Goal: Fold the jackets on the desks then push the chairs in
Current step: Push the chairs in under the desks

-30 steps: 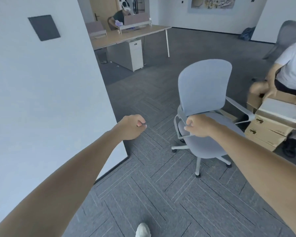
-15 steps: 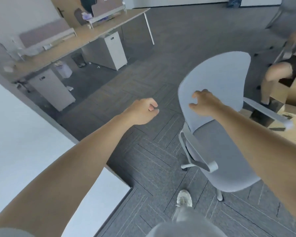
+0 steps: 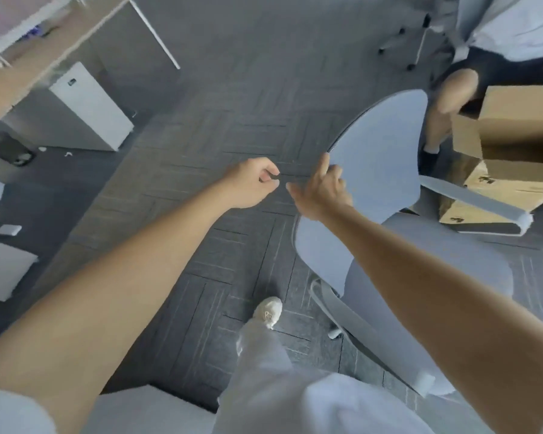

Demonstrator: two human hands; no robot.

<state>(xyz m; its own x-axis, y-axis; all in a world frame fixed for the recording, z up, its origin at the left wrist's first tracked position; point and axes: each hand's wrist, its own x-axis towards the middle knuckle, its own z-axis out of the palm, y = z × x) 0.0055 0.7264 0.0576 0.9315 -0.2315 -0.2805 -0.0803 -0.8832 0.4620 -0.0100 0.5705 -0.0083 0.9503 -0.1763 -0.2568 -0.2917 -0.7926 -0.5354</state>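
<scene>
Presently, the chair [image 3: 380, 164] stood on the carpet [image 3: 232, 104] right of centre, well apart from the desk [image 3: 35, 54] at upper left. The right hand [image 3: 322, 195] touched the left edge of its backrest, fingers spread, thumb held clear, clasping nothing. The left hand [image 3: 251, 186] hung in the air near it, fingers loosely curled, empty. Cardboard boxes [image 3: 521, 123] and a second person's leg [image 3: 445, 98] were beyond the chair.
</scene>
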